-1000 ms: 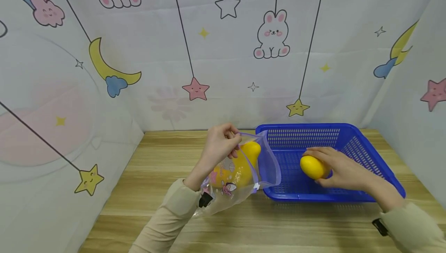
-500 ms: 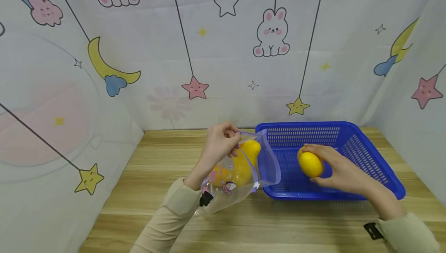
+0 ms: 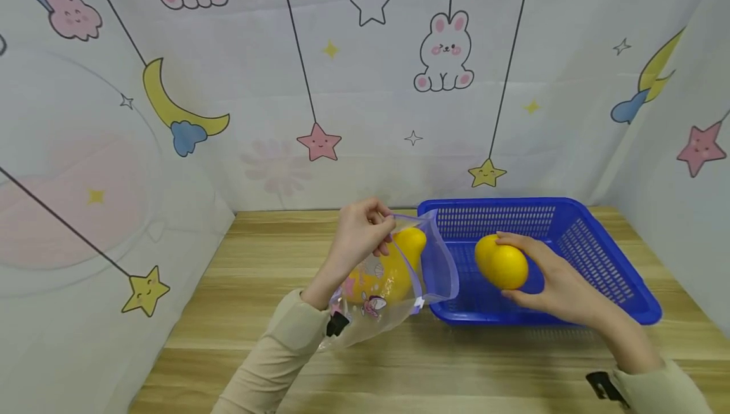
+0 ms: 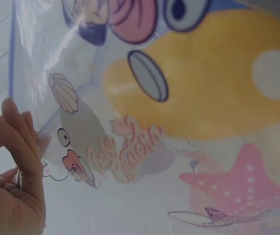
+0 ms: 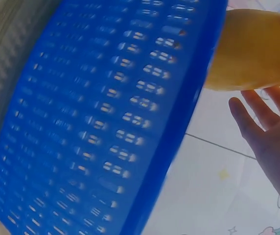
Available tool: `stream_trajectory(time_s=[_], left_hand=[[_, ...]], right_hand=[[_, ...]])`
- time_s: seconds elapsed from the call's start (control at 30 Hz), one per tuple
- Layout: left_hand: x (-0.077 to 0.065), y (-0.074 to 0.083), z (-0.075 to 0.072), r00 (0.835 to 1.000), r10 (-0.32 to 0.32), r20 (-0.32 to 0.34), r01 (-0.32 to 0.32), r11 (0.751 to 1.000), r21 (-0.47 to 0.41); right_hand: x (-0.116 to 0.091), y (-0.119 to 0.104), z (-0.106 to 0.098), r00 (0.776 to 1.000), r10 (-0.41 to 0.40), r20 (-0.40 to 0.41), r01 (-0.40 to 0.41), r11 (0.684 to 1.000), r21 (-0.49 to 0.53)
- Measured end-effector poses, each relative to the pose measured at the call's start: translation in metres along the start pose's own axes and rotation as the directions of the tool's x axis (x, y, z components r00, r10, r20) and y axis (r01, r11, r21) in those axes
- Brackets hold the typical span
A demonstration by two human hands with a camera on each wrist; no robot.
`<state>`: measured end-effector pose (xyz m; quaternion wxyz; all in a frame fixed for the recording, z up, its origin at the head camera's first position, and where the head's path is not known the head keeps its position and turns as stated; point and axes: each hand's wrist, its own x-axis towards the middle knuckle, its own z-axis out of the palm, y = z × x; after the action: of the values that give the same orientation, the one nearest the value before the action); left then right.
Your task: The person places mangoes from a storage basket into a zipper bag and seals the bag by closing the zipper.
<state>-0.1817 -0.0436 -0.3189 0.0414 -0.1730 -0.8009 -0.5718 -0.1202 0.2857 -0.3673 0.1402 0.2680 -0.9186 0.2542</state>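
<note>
My left hand pinches the upper edge of a clear zip bag with a lilac rim, sea-creature prints and a white slider. Its mouth faces right. A yellow fruit lies inside, seen partly through the film; the left wrist view shows the bag's printed side close up. Over the blue basket, my right hand grips a smooth, mango-like yellow fruit with two rounded bulges. In the right wrist view that fruit shows beyond the basket rim, partly cut off by the frame.
The basket has slotted walls and stands at the right of the wooden table, its left edge partly behind the bag. White printed cloth closes the back and both sides.
My right hand has shifted slightly left with the yellow fruit, turning it so that a second bulge shows. My left hand and the bag stay nearly still.
</note>
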Motion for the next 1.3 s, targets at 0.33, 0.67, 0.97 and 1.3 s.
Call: stream_trajectory(time_s=[0.33, 0.67, 0.97, 1.3], left_hand=[[-0.002, 0.0, 0.0, 1.0, -0.003, 0.004, 0.003, 1.0, -0.01], [-0.003, 0.001, -0.001, 1.0, -0.004, 0.01, 0.005, 1.0, -0.007], [-0.004, 0.0, -0.001, 1.0, -0.005, 0.008, 0.005, 1.0, -0.015], [-0.003, 0.0, -0.001, 1.0, 0.007, 0.025, -0.007, 1.0, 0.001]], right_hand=[[0.001, -0.024, -0.01, 0.997, 0.074, -0.021, -0.069, 0.979, 0.191], [0.003, -0.039, -0.021, 0.998, 0.05, -0.038, -0.03, 0.917, 0.399], [0.007, -0.045, -0.022, 0.999, 0.044, -0.008, -0.035, 0.874, 0.484], [0.015, -0.05, -0.015, 0.998, -0.059, -0.023, 0.06, 0.774, 0.631]])
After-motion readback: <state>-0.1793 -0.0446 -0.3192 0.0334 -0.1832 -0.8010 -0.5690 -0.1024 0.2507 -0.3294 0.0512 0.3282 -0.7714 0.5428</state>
